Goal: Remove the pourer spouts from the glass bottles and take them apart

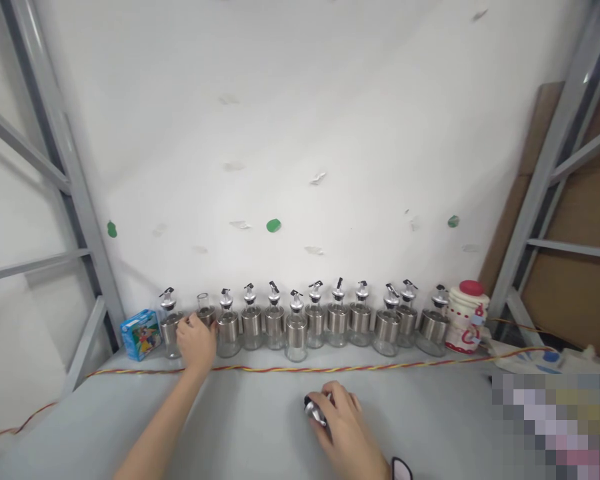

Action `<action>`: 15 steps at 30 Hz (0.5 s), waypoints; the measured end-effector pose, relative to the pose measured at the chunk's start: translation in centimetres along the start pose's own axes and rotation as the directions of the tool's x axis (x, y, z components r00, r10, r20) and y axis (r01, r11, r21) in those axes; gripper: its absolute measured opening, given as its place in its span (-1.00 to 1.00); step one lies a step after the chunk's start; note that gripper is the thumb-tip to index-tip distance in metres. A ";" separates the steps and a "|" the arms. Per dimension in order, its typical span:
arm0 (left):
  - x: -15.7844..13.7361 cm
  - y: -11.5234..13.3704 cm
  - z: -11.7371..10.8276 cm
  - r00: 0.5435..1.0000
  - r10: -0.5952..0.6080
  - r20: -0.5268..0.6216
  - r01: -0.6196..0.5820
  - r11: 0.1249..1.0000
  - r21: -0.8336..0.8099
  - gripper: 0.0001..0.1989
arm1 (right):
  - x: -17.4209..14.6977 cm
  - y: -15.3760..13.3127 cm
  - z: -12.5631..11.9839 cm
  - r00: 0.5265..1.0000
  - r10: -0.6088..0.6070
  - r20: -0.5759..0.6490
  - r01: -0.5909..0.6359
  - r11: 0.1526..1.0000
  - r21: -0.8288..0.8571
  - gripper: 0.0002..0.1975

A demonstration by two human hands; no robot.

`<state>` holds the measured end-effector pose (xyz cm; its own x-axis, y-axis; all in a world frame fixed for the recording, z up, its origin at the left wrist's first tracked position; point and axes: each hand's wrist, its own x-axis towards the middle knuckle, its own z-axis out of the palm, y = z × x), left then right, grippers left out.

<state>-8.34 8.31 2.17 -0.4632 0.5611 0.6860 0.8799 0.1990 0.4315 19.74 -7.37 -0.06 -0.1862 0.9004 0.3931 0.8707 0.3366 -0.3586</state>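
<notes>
My left hand (199, 340) is wrapped around a glass bottle with a steel band (207, 315), second from the left in a row along the wall; its bare glass neck shows with no stopper on it. In my right hand (343, 421), above the grey shelf surface, is a silver and black pourer stopper (315, 410), gripped between thumb and fingers. Beside my left hand stands another bottle (170, 330) with its pourer on. To the right, several matching bottles (296, 337) stand upright, each topped with a silver pourer.
A red and yellow twisted cord (300, 369) runs across the shelf in front of the bottles. A blue picture box (141, 335) stands at the left end, a white and red jar (467, 320) at the right. Grey metal posts (83, 193) frame both sides; brown cardboard (575, 267) leans at right.
</notes>
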 end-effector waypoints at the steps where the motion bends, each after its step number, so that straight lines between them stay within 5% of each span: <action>1: 0.0 0.0 0.2 1.000 0.018 0.017 -0.018 1.000 -0.017 -0.52 | 0.0 -0.1 -0.1 1.000 0.004 -0.002 -0.004 1.000 -0.001 -0.69; 9: 0.1 -0.7 0.1 0.998 0.023 0.053 -0.015 0.989 -0.148 -0.33 | -0.3 -0.1 0.1 0.996 0.072 0.056 -0.078 0.992 0.096 -0.61; 15: -1.7 0.0 -5.1 0.997 0.030 -0.073 -0.050 0.957 -0.285 -0.28 | 0.4 0.7 0.2 0.982 0.188 0.027 -0.175 0.839 0.515 -0.67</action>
<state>-8.12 3.32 3.98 -0.4431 0.5064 0.7397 0.8352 -0.0665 0.5458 20.17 -6.75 -0.29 -0.0315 0.9548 0.2955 0.5283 0.2669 -0.8060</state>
